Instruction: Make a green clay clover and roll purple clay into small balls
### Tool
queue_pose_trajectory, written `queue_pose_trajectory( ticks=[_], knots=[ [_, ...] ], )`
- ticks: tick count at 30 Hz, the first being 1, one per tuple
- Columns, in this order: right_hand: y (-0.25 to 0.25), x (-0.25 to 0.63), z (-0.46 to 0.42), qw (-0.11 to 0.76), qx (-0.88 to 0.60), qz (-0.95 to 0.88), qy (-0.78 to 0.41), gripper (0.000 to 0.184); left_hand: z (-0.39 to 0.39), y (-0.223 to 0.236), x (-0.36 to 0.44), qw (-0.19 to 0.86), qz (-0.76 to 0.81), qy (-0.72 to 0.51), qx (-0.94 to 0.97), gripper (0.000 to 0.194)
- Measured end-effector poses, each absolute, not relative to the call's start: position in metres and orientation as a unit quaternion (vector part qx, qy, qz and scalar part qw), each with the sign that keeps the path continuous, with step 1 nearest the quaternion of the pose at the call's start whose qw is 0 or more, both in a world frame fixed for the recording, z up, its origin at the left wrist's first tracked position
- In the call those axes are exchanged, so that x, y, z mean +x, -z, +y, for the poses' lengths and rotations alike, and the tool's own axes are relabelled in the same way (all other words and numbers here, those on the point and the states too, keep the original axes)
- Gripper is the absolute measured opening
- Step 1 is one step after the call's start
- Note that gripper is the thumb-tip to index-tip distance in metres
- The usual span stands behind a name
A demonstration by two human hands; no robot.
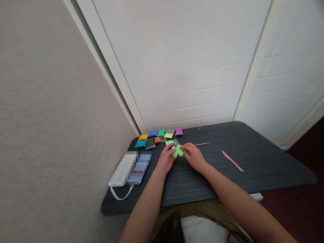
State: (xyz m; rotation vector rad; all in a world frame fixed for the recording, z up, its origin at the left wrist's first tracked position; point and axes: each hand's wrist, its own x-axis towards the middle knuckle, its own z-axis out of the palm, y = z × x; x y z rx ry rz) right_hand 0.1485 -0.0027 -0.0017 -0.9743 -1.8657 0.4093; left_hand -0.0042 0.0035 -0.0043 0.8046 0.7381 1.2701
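A bright green four-lobed clover (178, 151), apparently of soft clay, is held above the table in my left hand (166, 158), with the thumb and fingers at its left edge. From the right, my right hand (194, 157) comes up to the clover with its fingers pinched together. A thin, small thing seems to show at those fingertips against the clover, too small to name. Just behind the hands lies a light green clay packet (169, 143), partly covered by the left fingers.
Several coloured clay packets, one of them blue (153, 134), lie at the back left of the dark table (202, 189). A pink thin tool (202, 144) and a pink plastic knife (232, 161) lie to the right. A phone (139, 168) with a white cable (120, 199) rests beside a white power bank (121, 172).
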Motion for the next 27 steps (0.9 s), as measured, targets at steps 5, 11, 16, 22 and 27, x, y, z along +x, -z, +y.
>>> queue_pose_trajectory(
  ticks=[5, 11, 16, 22, 27],
  knots=[
    [0.0007, 0.1497, -0.0023, 0.471, -0.39, -0.77, -0.182, 0.021, 0.0043, 0.0042, -0.0024, 0.643, 0.338, -0.576, 0.374, 0.036],
    [-0.0005, 0.149, -0.0037, 0.467, -0.397, -0.767, -0.19, 0.018, 0.0046, 0.0079, 0.0015, 0.598, 0.358, -0.585, 0.415, 0.036],
    [0.0022, 0.1467, -0.0027, 0.457, -0.413, -0.76, -0.208, 0.018, 0.0021, 0.0043, 0.0023, 0.607, 0.342, -0.589, 0.41, 0.036],
    [0.0029, 0.148, -0.0017, 0.453, -0.431, -0.755, -0.198, 0.014, -0.0007, 0.0022, 0.0024, 0.646, 0.316, -0.568, 0.4, 0.038],
    [-0.0028, 0.1507, -0.005, 0.444, -0.442, -0.761, -0.17, 0.013, -0.0014, 0.0023, 0.0034, 0.646, 0.314, -0.56, 0.414, 0.045]
  ],
)
